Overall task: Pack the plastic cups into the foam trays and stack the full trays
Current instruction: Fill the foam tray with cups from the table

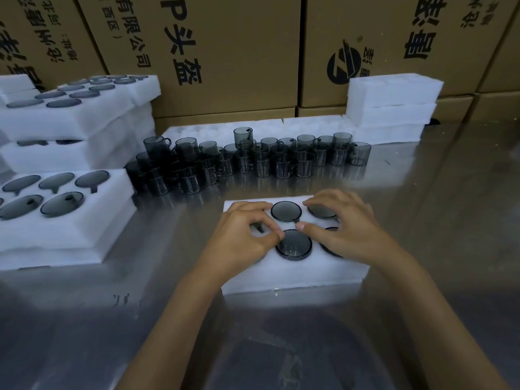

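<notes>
Two hands rested on the foam tray (295,274) lying on the steel table (422,220) just before the person. Left hand (242,237) lay over the tray's left pockets, fingers curled, fingertips touching the rim of the front middle cup (294,244); whether it gripped anything, I cannot tell. Right hand (346,229) spread over the right-hand cups, fingers bent and apart, thumb tip near that same cup. Another seated cup (286,211) showed between the hands. Loose cups (253,161) stood crowded behind the tray, filled trays (64,209) stacked at left, empty trays (391,108) at right.
</notes>
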Demonstrator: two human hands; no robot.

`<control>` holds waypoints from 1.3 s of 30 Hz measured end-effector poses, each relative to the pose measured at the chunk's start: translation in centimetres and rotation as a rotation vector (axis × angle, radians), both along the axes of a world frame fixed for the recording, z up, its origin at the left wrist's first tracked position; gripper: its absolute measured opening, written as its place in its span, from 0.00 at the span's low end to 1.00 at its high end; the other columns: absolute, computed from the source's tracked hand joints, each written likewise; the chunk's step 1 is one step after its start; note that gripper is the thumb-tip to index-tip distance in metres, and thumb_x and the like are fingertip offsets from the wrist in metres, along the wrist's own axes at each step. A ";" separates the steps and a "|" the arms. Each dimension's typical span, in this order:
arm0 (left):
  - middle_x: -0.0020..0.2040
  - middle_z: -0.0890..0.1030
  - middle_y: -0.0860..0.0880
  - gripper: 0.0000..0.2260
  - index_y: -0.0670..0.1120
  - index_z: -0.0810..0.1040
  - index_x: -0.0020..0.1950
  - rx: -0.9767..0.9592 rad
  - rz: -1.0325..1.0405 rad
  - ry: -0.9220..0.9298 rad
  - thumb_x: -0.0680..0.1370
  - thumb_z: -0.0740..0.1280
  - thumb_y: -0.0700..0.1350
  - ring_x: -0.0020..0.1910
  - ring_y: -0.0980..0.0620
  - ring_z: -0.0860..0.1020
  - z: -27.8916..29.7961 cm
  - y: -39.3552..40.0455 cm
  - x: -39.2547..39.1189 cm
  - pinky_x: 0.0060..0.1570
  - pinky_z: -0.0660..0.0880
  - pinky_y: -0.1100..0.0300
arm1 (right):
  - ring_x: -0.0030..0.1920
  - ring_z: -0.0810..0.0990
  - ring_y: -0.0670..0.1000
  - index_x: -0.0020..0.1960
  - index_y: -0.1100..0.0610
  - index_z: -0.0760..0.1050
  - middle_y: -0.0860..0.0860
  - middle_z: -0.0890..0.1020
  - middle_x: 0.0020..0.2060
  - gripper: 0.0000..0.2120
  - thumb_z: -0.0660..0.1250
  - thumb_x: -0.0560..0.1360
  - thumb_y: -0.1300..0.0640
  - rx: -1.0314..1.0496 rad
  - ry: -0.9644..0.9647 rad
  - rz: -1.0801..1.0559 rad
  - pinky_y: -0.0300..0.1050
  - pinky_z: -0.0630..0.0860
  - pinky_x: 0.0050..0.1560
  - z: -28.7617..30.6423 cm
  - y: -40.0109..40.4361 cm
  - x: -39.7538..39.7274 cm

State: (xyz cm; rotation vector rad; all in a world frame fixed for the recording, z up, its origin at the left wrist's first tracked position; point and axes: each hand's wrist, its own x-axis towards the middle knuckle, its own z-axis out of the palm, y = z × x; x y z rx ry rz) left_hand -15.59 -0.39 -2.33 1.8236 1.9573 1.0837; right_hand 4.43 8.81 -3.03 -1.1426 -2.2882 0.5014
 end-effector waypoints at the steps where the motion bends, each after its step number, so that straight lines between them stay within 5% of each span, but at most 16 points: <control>1: 0.64 0.76 0.63 0.06 0.61 0.83 0.45 0.000 0.002 0.024 0.73 0.75 0.49 0.68 0.61 0.65 0.0 0.1 0.0 0.70 0.58 0.60 | 0.65 0.61 0.40 0.64 0.42 0.77 0.37 0.72 0.62 0.25 0.68 0.70 0.34 -0.033 0.015 0.016 0.48 0.59 0.69 -0.2 0.1 0.0; 5: 0.56 0.73 0.67 0.19 0.62 0.75 0.62 -0.028 0.015 0.004 0.74 0.74 0.53 0.64 0.58 0.68 -0.2 0.1 -0.1 0.68 0.61 0.56 | 0.65 0.56 0.35 0.67 0.41 0.76 0.38 0.69 0.67 0.27 0.73 0.69 0.38 -0.121 0.126 0.056 0.41 0.56 0.70 -0.7 0.4 0.1; 10: 0.59 0.77 0.63 0.13 0.61 0.78 0.57 -0.040 -0.029 -0.028 0.74 0.74 0.52 0.64 0.56 0.73 -0.3 0.2 -0.2 0.71 0.65 0.49 | 0.70 0.58 0.35 0.63 0.38 0.78 0.36 0.69 0.69 0.23 0.77 0.69 0.44 -0.281 0.247 0.052 0.37 0.55 0.67 -0.5 0.6 -0.1; 15: 0.53 0.83 0.60 0.08 0.60 0.82 0.52 0.168 0.048 -0.285 0.79 0.69 0.45 0.53 0.63 0.78 -0.8 0.9 -2.7 0.53 0.71 0.72 | 0.55 0.81 0.36 0.53 0.38 0.83 0.34 0.84 0.52 0.08 0.72 0.74 0.45 -0.519 0.750 -0.113 0.40 0.75 0.54 -0.8 1.1 0.6; 20: 0.67 0.76 0.44 0.22 0.45 0.71 0.71 0.158 0.498 -0.243 0.77 0.63 0.33 0.66 0.44 0.74 -4.0 3.2 -8.6 0.67 0.70 0.50 | 0.50 0.86 0.49 0.51 0.48 0.85 0.47 0.87 0.48 0.15 0.73 0.68 0.43 -0.723 0.968 -0.233 0.46 0.82 0.47 -1.7 1.7 0.8; 23: 0.72 0.71 0.39 0.33 0.51 0.59 0.80 -0.013 0.561 -0.206 0.77 0.63 0.34 0.70 0.40 0.69 -5.3 4.8 -11.1 0.65 0.70 0.49 | 0.47 0.87 0.48 0.51 0.50 0.86 0.49 0.88 0.47 0.20 0.73 0.63 0.40 -0.749 1.024 -0.205 0.40 0.81 0.37 -1.9 1.9 0.7; 27: 0.67 0.73 0.36 0.34 0.53 0.51 0.82 -0.060 0.601 -0.050 0.80 0.63 0.41 0.70 0.35 0.65 -5.0 7.6 -12.1 0.70 0.63 0.45 | 0.44 0.87 0.47 0.50 0.49 0.86 0.49 0.88 0.46 0.12 0.73 0.69 0.46 -0.747 1.060 -0.224 0.37 0.79 0.32 -2.2 2.1 0.6; 32: 0.65 0.74 0.34 0.22 0.48 0.64 0.76 -0.083 0.677 0.057 0.82 0.62 0.46 0.65 0.35 0.68 -4.9 9.7 -13.1 0.65 0.64 0.49 | 0.44 0.87 0.46 0.50 0.49 0.86 0.49 0.88 0.46 0.12 0.72 0.70 0.46 -0.732 1.033 -0.231 0.36 0.79 0.32 -2.3 2.5 0.5; 39: 0.46 0.79 0.43 0.13 0.43 0.73 0.52 0.076 0.604 -0.204 0.75 0.75 0.45 0.49 0.43 0.77 -5.3 8.4 -13.3 0.47 0.71 0.56 | 0.43 0.86 0.44 0.48 0.50 0.86 0.47 0.88 0.44 0.09 0.72 0.71 0.47 -0.688 0.993 -0.268 0.35 0.78 0.33 -2.2 2.7 0.5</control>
